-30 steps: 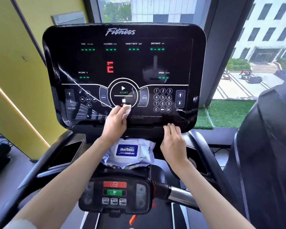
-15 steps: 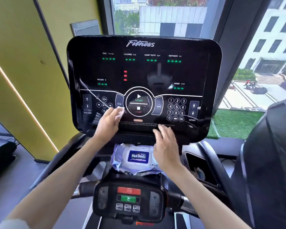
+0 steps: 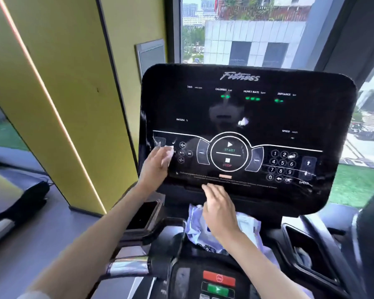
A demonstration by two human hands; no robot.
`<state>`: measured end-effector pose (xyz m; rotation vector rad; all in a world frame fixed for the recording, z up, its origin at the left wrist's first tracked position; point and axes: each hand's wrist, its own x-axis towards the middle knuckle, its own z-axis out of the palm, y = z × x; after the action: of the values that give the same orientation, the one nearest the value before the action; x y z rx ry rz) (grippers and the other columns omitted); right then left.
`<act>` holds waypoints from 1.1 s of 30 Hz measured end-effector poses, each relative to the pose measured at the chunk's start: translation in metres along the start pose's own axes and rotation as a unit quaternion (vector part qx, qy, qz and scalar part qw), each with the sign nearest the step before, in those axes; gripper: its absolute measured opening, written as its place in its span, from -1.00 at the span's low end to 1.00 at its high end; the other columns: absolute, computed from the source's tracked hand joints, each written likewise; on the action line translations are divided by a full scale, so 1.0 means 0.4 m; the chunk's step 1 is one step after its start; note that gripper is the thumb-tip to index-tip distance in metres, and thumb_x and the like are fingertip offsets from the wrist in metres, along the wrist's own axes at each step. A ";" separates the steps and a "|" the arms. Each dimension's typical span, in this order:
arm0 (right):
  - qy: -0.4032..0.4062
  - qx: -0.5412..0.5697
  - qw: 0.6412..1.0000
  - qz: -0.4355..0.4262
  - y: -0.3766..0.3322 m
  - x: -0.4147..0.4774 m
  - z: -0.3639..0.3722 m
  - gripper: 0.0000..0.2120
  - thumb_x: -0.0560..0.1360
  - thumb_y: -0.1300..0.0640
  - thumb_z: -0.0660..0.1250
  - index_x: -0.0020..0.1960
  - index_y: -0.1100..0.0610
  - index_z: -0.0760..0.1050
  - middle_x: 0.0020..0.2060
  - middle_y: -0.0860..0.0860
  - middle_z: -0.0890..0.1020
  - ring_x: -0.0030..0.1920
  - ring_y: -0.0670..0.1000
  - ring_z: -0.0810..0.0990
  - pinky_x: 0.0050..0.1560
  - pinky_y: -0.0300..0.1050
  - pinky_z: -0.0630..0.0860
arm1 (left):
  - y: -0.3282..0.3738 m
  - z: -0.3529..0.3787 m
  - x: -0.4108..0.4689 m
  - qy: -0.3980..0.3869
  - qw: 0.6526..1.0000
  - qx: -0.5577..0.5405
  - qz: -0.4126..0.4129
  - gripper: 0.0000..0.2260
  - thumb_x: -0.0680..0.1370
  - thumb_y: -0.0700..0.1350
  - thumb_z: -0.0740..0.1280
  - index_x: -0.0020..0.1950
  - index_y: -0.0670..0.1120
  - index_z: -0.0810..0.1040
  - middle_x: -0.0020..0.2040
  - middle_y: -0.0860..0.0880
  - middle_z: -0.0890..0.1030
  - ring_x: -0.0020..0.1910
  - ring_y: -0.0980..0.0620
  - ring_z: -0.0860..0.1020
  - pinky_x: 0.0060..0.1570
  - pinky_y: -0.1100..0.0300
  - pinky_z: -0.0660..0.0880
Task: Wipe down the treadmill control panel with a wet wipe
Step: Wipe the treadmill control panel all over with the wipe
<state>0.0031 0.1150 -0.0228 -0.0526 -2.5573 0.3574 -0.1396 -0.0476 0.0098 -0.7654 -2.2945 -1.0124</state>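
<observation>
Panel writing: I read "Fitness" across the top of the control panel [image 3: 246, 117], then CALORIES, HEART RATE and DISTANCE over green lights, with INCLINE and SPEED lower down.
Dial: well right of the wiping fingers sat the round dial [image 3: 228, 154], marked START in green and STOP in red.
Keypad: farther right again, the keypad [image 3: 282, 166] showed 0 to 9, an arrow and OK.
Left hand: my left hand [image 3: 158, 165] reached up to the panel's lower left corner, fingers laid fairly flat and together, pressing the wet wipe [image 3: 170, 153] against the glass.
Wet wipe: it showed only as a white patch under those fingertips, just left of the small sound buttons.
Right hand: my right hand [image 3: 220, 210] was stretched out flat, fingers straight, tips touching the panel's bottom edge and holding nothing.
Packet: a pale wipe packet [image 3: 248, 225] lay under the right palm, its label covered by the hand.
Lower buttons: below the right wrist I saw a red button [image 3: 219, 278] above a green button [image 3: 217, 289], the frame's bottom edge cutting off what lay below them.
Blur: motion smeared the left fingers, the small print along the panel's foot and the left-hand readouts, so I could not read those.
</observation>
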 end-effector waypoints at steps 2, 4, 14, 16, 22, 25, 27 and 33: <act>-0.004 0.005 1.000 0.001 -0.020 0.008 0.012 -0.48 0.09 0.44 0.47 0.05 0.31 0.58 -0.07 0.11 0.66 -0.04 0.11 0.62 -0.03 -0.11 0.57 | 0.025 0.012 -0.006 -0.011 1.000 0.011 0.016 -0.68 0.45 -0.43 0.26 0.17 -0.19 0.48 -0.04 -0.15 0.53 -0.08 -0.05 0.48 -0.11 0.07 0.47; -0.009 0.006 1.000 -0.001 -0.034 0.012 0.021 -0.50 0.10 0.43 0.46 0.05 0.29 0.59 -0.12 0.06 0.66 -0.09 0.09 0.61 -0.09 -0.15 0.56 | 0.059 0.043 -0.025 -0.122 0.985 0.017 0.119 -0.59 0.41 -0.46 0.27 0.19 -0.14 0.45 -0.06 -0.15 0.52 -0.08 -0.06 0.46 -0.10 0.10 0.46; -0.011 -0.039 0.999 0.007 -0.049 0.002 0.040 -0.58 0.12 0.42 0.44 -0.02 0.27 0.61 -0.24 0.03 0.60 -0.22 0.08 0.55 -0.35 -0.12 0.55 | 0.008 -0.009 -0.026 -0.194 0.962 0.065 0.180 -0.47 0.34 -0.51 0.26 0.23 -0.11 0.42 -0.02 -0.09 0.48 -0.07 -0.04 0.44 -0.26 0.02 0.53; -0.013 -0.049 0.999 0.010 -0.049 0.003 0.041 -0.59 0.12 0.41 0.44 -0.03 0.25 0.61 -0.25 0.02 0.59 -0.23 0.08 0.54 -0.38 -0.12 0.55 | 0.004 -0.014 -0.008 -0.274 0.912 0.115 0.282 -0.39 0.28 -0.52 0.26 0.27 -0.10 0.40 0.02 -0.09 0.47 0.01 -0.04 0.41 -0.39 0.06 0.53; -0.025 -0.070 0.997 -0.002 -0.048 0.007 0.043 -0.63 0.07 0.40 0.44 -0.13 0.20 0.58 -0.30 0.01 0.54 -0.27 0.08 0.51 -0.52 -0.12 0.48 | -0.020 -0.036 0.070 0.000 0.998 0.039 0.056 -0.56 0.42 -0.46 0.27 0.22 -0.11 0.41 -0.11 -0.18 0.47 -0.18 -0.16 0.45 -0.30 -0.04 0.53; -0.022 -0.077 0.997 -0.015 -0.045 0.002 0.043 -0.58 0.06 0.38 0.46 -0.08 0.22 0.59 -0.27 0.02 0.56 -0.27 0.07 0.52 -0.47 -0.15 0.50 | -0.026 -0.008 0.030 -0.179 0.940 0.109 0.268 -0.35 0.30 -0.50 0.27 0.32 -0.08 0.31 -0.01 -0.08 0.35 -0.06 -0.07 0.36 -0.46 0.02 0.52; -0.020 -0.080 0.996 -0.021 -0.044 -0.003 0.042 -0.53 0.06 0.38 0.47 -0.02 0.24 0.59 -0.23 0.02 0.58 -0.24 0.07 0.54 -0.38 -0.16 0.54 | -0.052 -0.016 0.056 -0.160 0.938 0.106 0.289 -0.36 0.30 -0.51 0.28 0.31 -0.07 0.35 -0.01 -0.05 0.33 -0.06 -0.04 0.37 -0.40 0.05 0.54; -0.020 -0.101 0.994 -0.038 -0.041 -0.012 0.039 -0.46 0.05 0.37 0.50 0.04 0.27 0.59 -0.14 0.07 0.63 -0.14 0.13 0.61 -0.12 -0.13 0.58 | 0.015 0.014 0.054 -0.048 0.989 0.038 0.137 -0.53 0.37 -0.51 0.28 0.21 -0.17 0.52 -0.13 -0.15 0.46 -0.16 -0.11 0.42 -0.30 -0.01 0.51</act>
<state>-0.0006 0.0949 -0.0337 -0.0228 -2.6185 0.0698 -0.1523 -0.0338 0.0235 -1.0843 -2.2146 -0.7738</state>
